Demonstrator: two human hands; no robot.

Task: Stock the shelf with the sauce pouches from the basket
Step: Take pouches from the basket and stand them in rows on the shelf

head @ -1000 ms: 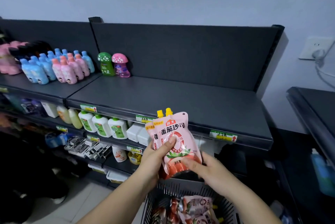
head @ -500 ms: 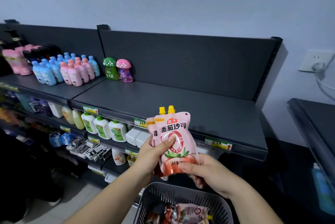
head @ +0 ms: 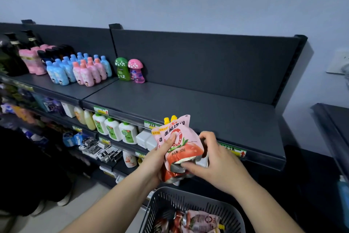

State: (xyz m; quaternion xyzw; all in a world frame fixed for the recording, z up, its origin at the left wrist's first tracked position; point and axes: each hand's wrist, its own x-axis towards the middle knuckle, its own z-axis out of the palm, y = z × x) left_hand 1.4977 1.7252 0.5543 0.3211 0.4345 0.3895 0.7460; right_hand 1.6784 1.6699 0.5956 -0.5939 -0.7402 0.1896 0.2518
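Two pink tomato sauce pouches with yellow caps are stacked together in front of the top shelf's front edge. My left hand grips them from the left, thumb across the front label. My right hand holds their bottom and right side, fingers curled at the gusset. The dark grey top shelf behind them is bare on its right part. Below, a grey slotted basket holds several more pouches.
Green and pink mushroom-shaped bottles stand at the shelf's back left. Blue and pink bottles fill the neighbouring shelf. White and green bottles line the lower shelf. Another dark shelf edge runs at the right.
The pouches have tilted so their bottoms show. My right hand has shifted from the lower front to the bottom and right side. The view has dropped, showing more of the basket.
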